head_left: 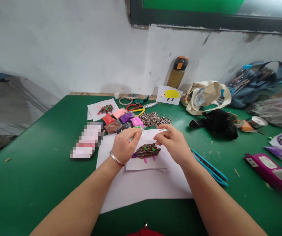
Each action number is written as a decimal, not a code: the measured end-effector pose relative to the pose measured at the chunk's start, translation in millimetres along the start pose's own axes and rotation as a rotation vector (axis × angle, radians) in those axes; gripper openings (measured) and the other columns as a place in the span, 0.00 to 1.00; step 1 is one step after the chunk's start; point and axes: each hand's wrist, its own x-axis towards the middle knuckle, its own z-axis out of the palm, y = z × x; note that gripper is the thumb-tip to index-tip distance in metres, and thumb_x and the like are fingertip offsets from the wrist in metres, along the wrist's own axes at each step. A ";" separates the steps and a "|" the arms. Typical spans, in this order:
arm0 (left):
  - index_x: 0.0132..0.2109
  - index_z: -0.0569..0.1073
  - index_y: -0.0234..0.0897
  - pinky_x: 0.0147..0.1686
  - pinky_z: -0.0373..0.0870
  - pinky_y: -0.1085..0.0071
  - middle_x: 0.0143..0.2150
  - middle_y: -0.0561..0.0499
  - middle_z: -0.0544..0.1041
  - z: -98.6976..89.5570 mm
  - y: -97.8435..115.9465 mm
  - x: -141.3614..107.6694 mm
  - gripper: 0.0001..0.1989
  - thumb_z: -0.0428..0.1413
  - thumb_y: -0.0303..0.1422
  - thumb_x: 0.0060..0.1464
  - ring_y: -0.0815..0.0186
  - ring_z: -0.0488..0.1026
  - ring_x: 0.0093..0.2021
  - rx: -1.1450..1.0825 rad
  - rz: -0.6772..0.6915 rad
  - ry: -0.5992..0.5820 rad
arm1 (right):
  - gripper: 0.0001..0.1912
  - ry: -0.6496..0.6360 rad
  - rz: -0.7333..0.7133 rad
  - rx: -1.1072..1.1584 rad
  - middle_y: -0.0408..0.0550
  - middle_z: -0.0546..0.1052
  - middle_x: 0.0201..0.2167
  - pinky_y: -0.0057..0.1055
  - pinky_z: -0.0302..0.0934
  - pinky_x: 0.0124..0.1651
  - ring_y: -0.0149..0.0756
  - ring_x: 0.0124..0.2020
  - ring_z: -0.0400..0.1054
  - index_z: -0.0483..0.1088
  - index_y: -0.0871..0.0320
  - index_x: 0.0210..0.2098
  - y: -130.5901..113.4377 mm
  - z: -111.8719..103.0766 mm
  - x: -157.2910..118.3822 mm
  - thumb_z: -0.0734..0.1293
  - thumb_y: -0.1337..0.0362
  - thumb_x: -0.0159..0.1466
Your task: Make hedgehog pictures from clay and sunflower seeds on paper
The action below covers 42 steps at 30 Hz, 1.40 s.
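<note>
L hand pinched narrow, R hand too — at top edge of white card w/ seed hedgehog, center frame; what's held, can't tell.

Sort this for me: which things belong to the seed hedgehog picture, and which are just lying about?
Likely part of the job:
left hand
right hand
seed-covered hedgehog card
sunflower seeds
modelling clay packets

Likely just lying about:
water bottle
canvas tote bag
black cloth bundle
blue backpack
</note>
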 end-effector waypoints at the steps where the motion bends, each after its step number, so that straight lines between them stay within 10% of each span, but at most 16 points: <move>1: 0.39 0.77 0.39 0.45 0.72 0.64 0.39 0.50 0.80 0.0 0.1 0.0 0.09 0.52 0.33 0.60 0.62 0.76 0.42 -0.004 -0.002 0.000 | 0.11 -0.006 -0.004 -0.004 0.42 0.76 0.25 0.31 0.61 0.32 0.31 0.26 0.69 0.71 0.57 0.39 -1.4 0.9 -0.9 0.66 0.63 0.57; 9: 0.38 0.77 0.39 0.47 0.71 0.64 0.40 0.50 0.80 0.5 0.1 -0.5 0.09 0.52 0.33 0.60 0.61 0.76 0.43 -0.013 -0.018 -0.004 | 0.22 0.006 -0.096 -0.242 0.38 0.66 0.12 0.31 0.60 0.33 0.26 0.17 0.59 0.64 0.58 0.15 -8.2 -1.3 -3.1 0.63 0.55 0.62; 16: 0.38 0.77 0.39 0.45 0.71 0.65 0.39 0.50 0.80 0.0 0.4 0.1 0.08 0.52 0.32 0.60 0.63 0.76 0.41 -0.021 0.006 -0.004 | 0.09 -0.094 0.039 -0.028 0.43 0.77 0.29 0.30 0.64 0.33 0.33 0.28 0.72 0.69 0.56 0.38 3.0 2.8 -1.2 0.65 0.64 0.57; 25: 0.38 0.77 0.38 0.45 0.71 0.66 0.39 0.50 0.80 0.1 -0.8 -1.1 0.08 0.52 0.32 0.59 0.63 0.76 0.41 -0.004 0.019 -0.008 | 0.18 -0.052 -0.062 -0.354 0.39 0.68 0.16 0.28 0.58 0.28 0.28 0.19 0.62 0.63 0.57 0.19 -6.0 -0.2 -2.5 0.62 0.56 0.62; 35: 0.38 0.77 0.38 0.43 0.71 0.66 0.38 0.50 0.80 -0.3 0.1 -0.7 0.08 0.52 0.31 0.59 0.63 0.76 0.40 0.002 0.039 -0.004 | 0.08 -0.068 -0.017 -0.240 0.43 0.77 0.32 0.31 0.63 0.34 0.31 0.28 0.72 0.67 0.54 0.38 10.6 1.4 -0.1 0.59 0.66 0.60; 42: 0.38 0.77 0.39 0.45 0.71 0.65 0.39 0.51 0.80 0.4 -1.1 -0.7 0.08 0.52 0.31 0.59 0.62 0.76 0.42 0.006 0.017 -0.009 | 0.12 -0.104 -0.114 -0.462 0.39 0.74 0.22 0.30 0.59 0.36 0.30 0.25 0.68 0.68 0.55 0.26 1.4 -0.5 -1.5 0.59 0.60 0.63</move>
